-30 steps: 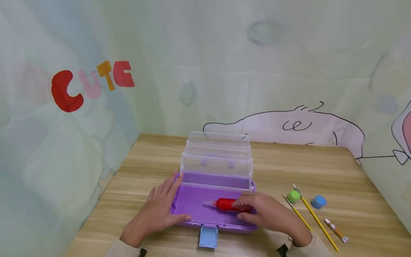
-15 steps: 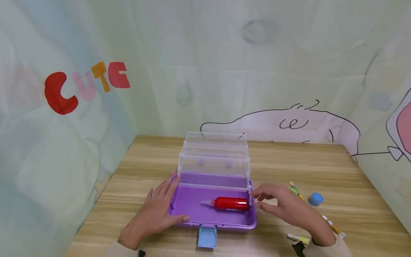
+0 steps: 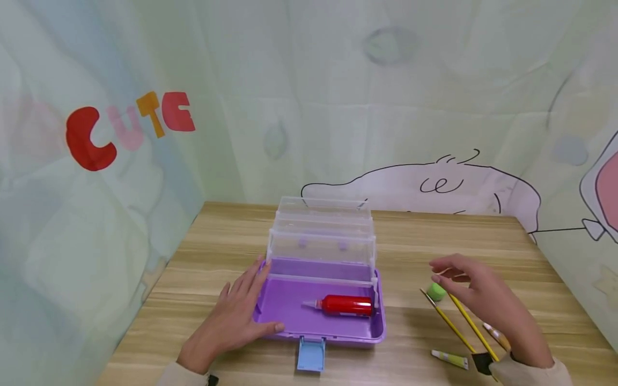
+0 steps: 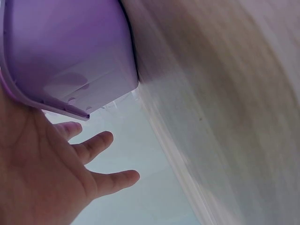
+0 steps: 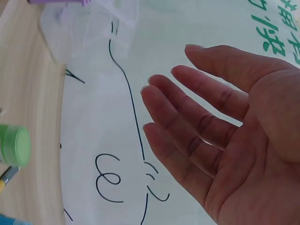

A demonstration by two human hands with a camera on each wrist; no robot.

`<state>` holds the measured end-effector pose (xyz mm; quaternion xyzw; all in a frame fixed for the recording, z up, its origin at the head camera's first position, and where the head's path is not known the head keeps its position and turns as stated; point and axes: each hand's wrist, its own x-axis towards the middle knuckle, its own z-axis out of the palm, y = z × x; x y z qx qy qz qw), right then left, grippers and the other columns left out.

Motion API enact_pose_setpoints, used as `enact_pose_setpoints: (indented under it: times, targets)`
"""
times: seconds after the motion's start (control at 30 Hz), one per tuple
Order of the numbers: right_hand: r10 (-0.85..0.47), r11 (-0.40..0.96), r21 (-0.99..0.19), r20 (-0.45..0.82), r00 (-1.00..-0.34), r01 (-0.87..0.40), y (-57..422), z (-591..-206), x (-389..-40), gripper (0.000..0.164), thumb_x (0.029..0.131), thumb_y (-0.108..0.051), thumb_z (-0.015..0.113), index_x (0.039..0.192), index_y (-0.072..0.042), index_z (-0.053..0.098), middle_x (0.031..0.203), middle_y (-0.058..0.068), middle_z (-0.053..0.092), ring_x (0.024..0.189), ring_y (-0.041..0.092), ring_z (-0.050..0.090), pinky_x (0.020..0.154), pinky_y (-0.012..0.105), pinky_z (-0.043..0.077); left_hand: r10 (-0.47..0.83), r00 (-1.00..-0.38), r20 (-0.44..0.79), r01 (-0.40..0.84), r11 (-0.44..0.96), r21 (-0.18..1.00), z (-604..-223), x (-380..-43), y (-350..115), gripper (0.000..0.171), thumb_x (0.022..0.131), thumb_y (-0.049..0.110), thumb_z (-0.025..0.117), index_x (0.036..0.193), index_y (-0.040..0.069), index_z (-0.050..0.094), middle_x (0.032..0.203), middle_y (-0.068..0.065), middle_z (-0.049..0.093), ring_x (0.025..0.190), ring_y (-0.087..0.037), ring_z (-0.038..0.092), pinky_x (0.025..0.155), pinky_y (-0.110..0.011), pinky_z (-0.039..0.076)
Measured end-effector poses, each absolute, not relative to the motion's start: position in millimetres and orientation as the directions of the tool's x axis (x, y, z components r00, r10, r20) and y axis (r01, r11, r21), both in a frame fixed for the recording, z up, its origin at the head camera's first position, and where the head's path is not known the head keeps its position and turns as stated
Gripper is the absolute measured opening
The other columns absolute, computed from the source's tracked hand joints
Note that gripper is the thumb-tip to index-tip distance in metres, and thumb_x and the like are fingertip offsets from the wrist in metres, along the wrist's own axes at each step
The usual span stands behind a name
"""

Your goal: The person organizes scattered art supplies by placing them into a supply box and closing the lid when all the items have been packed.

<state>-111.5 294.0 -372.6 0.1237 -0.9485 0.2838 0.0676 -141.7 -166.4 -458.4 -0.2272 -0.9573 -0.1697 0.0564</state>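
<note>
Box [image 3: 289,317] on the table [image 3: 232,236], bottle [image 3: 346,305] lying in its right half, trays [image 3: 323,244] up at the far side, latch [image 3: 311,355] at the near edge, left hand [image 3: 235,316] along the left rim; over to the right, jar [image 3: 436,291] between two paintbrushes [image 3: 451,326] at their far ends, tube [image 3: 450,359] nearer, right hand [image 3: 490,295] beside the jar.

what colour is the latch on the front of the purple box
The latch is light blue; it shows best in the head view.

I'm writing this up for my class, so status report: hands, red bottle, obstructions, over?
Left hand on left side of purple box. Right hand empty, near green pot. Red bottle lying in box. Clear trays raised at back, not blocking bottle.
</note>
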Motion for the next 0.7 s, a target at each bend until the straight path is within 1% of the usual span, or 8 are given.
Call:
enact_pose_setpoints:
  times: [0.1,0.23,0.3,0.5,0.7]
  targets:
    - [-0.166,0.825,-0.512,0.186,-0.968,-0.24,299,-375,-110,0.024,0.092,-0.031,0.065,0.111,-0.018,0.067,0.103,-0.006,0.07,0.089,0.011,0.065,0.075,0.026,0.055,0.416,-0.89,0.186,0.454,0.84,0.296,-458,-141,-167,0.119,0.068,0.079,0.061,0.156,0.026,0.003,0.161,-0.007,0.012,0.14,-0.037,0.029,0.098,-0.074,0.029]
    - [-0.135,0.833,-0.511,0.184,-0.974,-0.212,303,-380,-109,0.024,0.091,-0.029,0.066,0.111,-0.015,0.068,0.103,-0.001,0.071,0.088,0.015,0.066,0.073,0.024,0.054,0.415,-0.891,0.185,0.453,0.842,0.292,-457,-141,-166,0.118,0.068,0.079,0.061,0.156,0.025,0.004,0.162,-0.007,0.012,0.14,-0.037,0.03,0.098,-0.074,0.029]
    - [-0.114,0.836,-0.515,0.18,-0.977,-0.193,305,-381,-108,0.025,0.091,-0.028,0.067,0.111,-0.014,0.067,0.102,0.0,0.071,0.088,0.016,0.066,0.073,0.026,0.055,0.416,-0.89,0.185,0.454,0.843,0.29,-457,-140,-166,0.118,0.068,0.079,0.061,0.156,0.025,0.005,0.161,-0.007,0.012,0.14,-0.037,0.03,0.097,-0.074,0.029]
    - [-0.061,0.845,-0.518,0.155,-0.986,-0.134,311,-385,-104,0.031,0.091,-0.031,0.066,0.114,-0.01,0.066,0.1,0.003,0.071,0.088,0.021,0.067,0.073,0.037,0.057,0.417,-0.89,0.184,0.455,0.838,0.3,-456,-140,-165,0.118,0.068,0.078,0.062,0.156,0.024,0.006,0.162,-0.006,0.011,0.139,-0.038,0.03,0.098,-0.074,0.028]
    - [-0.048,0.855,-0.505,0.155,-0.987,-0.121,315,-392,-104,0.033,0.092,-0.032,0.064,0.115,-0.009,0.065,0.101,0.005,0.07,0.089,0.021,0.067,0.076,0.041,0.057,0.415,-0.891,0.184,0.453,0.84,0.299,-458,-141,-166,0.118,0.068,0.078,0.062,0.156,0.024,0.005,0.162,-0.006,0.009,0.14,-0.037,0.029,0.099,-0.073,0.028]
